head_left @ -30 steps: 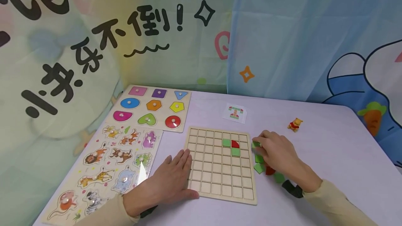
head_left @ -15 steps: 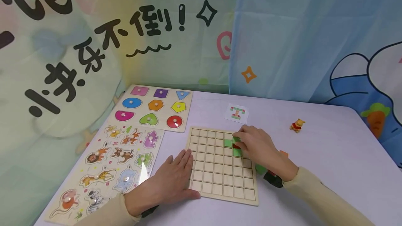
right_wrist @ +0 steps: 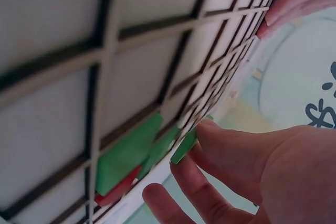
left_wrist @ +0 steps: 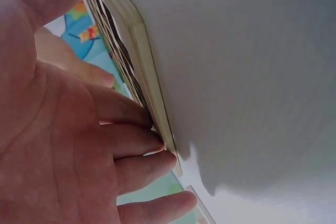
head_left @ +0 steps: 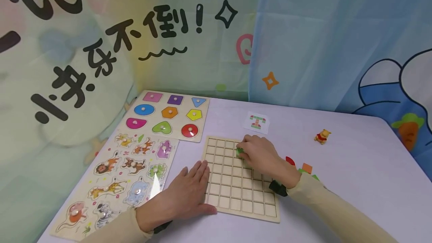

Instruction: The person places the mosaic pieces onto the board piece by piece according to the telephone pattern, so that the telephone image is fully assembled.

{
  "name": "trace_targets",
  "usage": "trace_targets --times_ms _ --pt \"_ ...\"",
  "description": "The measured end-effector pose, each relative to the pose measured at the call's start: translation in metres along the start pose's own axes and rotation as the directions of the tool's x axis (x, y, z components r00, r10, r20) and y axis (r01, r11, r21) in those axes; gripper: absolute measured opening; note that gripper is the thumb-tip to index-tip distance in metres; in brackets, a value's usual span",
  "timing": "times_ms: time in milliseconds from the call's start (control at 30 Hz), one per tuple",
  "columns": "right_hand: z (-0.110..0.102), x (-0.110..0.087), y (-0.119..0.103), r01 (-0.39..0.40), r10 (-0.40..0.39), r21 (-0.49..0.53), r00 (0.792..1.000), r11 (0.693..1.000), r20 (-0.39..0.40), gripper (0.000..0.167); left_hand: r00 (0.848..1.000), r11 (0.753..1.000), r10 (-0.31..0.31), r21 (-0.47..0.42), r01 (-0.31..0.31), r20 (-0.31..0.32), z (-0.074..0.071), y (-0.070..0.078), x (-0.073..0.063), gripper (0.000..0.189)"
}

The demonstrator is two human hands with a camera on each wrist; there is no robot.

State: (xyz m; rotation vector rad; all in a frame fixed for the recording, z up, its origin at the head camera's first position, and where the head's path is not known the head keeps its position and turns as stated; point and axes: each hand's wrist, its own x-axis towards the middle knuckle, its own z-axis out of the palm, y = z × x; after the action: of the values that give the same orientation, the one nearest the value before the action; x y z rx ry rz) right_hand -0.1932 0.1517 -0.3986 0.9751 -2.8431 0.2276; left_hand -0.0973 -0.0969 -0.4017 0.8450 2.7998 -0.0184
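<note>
In the head view my right hand (head_left: pixel 261 155) is over the upper part of a wooden grid board (head_left: pixel 233 190), pinching a green tile (head_left: pixel 239 152) between thumb and fingers. Seen from the right wrist, that tile is tilted close to the board's surface. A green square tile (right_wrist: pixel 128 156) and a red piece (right_wrist: pixel 119 190) lie in the grid, with another green tile (right_wrist: pixel 159 148) beyond; the right hand hides them from the head camera. My left hand (head_left: pixel 189 186) lies with straight fingers along the board's left side. In the left wrist view its fingertips touch the board's edge (left_wrist: pixel 149 77).
Loose pieces, among them a red one (head_left: pixel 290 161) and an orange square (head_left: pixel 307 168), lie right of the board, partly behind the right forearm. Behind it are a pattern card (head_left: pixel 256 117) and a small bear figurine (head_left: pixel 322 136). A shape puzzle (head_left: pixel 175 130) and animal puzzle (head_left: pixel 114 168) occupy the left.
My right hand has moved left from the loose pieces onto the board, carrying a green tile past the red piece to the upper middle. The left hand has stayed at the board's edge.
</note>
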Motion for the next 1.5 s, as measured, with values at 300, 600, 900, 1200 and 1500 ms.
trace_targets --times_ms 300,600,900,1200,1500 --pt "0.005 0.005 -0.001 -0.005 0.005 0.007 0.999 1.000 0.040 0.009 1.000 1.000 -0.001 0.023 0.001 -0.011 0.000 0.000 0.000 0.109" --pt "0.004 0.007 -0.004 0.002 -0.001 -0.007 0.998 1.000 0.056 0.007 1.000 1.000 -0.003 0.023 0.003 0.000 -0.002 0.002 0.000 0.109" --pt "0.007 0.006 -0.002 0.010 -0.009 -0.016 0.999 1.000 0.033 0.010 1.000 1.000 0.002 0.031 -0.002 0.000 -0.003 0.001 0.001 0.109" --pt "0.004 -0.003 0.002 -0.009 0.009 -0.005 1.000 1.000 -0.001 0.024 1.000 1.000 0.005 0.031 -0.005 -0.001 -0.003 0.001 0.000 0.108" --pt "-0.015 -0.037 0.021 -0.111 0.110 -0.005 0.993 0.994 -0.053 0.029 1.000 1.000 0.008 0.016 -0.008 0.004 -0.003 0.001 -0.001 0.107"
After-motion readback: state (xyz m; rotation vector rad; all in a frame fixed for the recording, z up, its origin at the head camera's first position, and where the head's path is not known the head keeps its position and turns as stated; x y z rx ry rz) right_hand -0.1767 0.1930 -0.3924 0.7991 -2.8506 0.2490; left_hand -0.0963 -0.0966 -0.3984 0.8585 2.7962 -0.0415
